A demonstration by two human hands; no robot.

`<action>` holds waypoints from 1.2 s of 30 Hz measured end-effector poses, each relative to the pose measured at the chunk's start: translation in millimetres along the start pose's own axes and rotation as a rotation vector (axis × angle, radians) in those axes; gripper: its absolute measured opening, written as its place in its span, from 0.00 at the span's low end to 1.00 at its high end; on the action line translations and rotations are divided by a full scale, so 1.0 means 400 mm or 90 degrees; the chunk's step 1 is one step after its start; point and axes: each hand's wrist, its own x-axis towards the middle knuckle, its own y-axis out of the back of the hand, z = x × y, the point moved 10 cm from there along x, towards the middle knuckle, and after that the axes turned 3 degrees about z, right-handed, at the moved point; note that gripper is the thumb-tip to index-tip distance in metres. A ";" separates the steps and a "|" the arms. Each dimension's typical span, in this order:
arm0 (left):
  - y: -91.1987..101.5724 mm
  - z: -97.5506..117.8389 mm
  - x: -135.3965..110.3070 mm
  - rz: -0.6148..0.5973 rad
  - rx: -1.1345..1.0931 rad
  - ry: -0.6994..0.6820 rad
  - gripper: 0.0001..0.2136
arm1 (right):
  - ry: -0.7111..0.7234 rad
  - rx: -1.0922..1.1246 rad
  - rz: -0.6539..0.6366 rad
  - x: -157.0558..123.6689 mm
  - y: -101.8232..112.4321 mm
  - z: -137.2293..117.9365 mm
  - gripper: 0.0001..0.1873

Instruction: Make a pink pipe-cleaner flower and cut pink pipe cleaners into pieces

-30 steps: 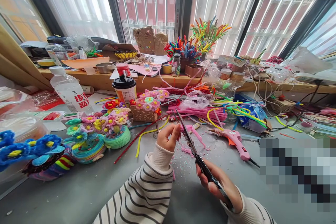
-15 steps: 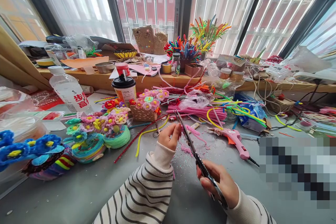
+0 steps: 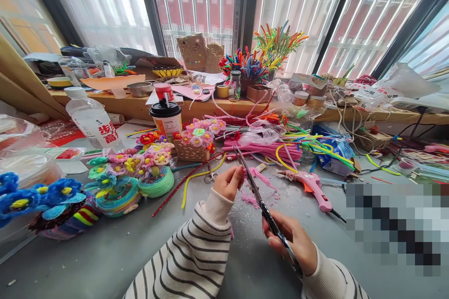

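Note:
My left hand (image 3: 227, 183) is closed in a pinch, thumb against forefinger, on a small pink fuzzy pipe cleaner piece that mostly hides behind the fingers and blades. Dark, long-bladed scissors (image 3: 260, 203) are gripped by my right hand (image 3: 293, 242), its fingers through the handles. Their blades point up and away, passing just right of my left fingertips. Behind the blades a pink pipe cleaner strip (image 3: 264, 179) lies on the grey table (image 3: 196, 247). Pink fluff clippings (image 3: 249, 199) and fine glittery bits are scattered below the blades.
A pink glue gun (image 3: 314, 188) lies to the right, its cord trailing. Pink pipe cleaner bundles (image 3: 263, 150) are heaped behind my hands. Leftward stand fuzzy flower pots (image 3: 156, 182), a lidded cup (image 3: 166, 119) and a water bottle (image 3: 93, 121). Small scissors (image 3: 211, 176) lie nearby.
My right hand and the scissors have shifted very slightly left. My left hand keeps its pinch, nearly in the same place.

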 end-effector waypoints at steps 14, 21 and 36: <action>-0.001 -0.020 0.003 0.016 0.039 0.010 0.16 | -0.012 0.032 0.011 0.008 -0.009 0.018 0.21; -0.007 -0.011 0.001 -0.005 0.024 -0.002 0.17 | -0.018 0.100 -0.057 0.005 -0.027 0.015 0.24; -0.008 -0.014 0.004 0.028 0.063 -0.010 0.17 | -0.040 0.084 0.024 0.008 -0.020 0.055 0.17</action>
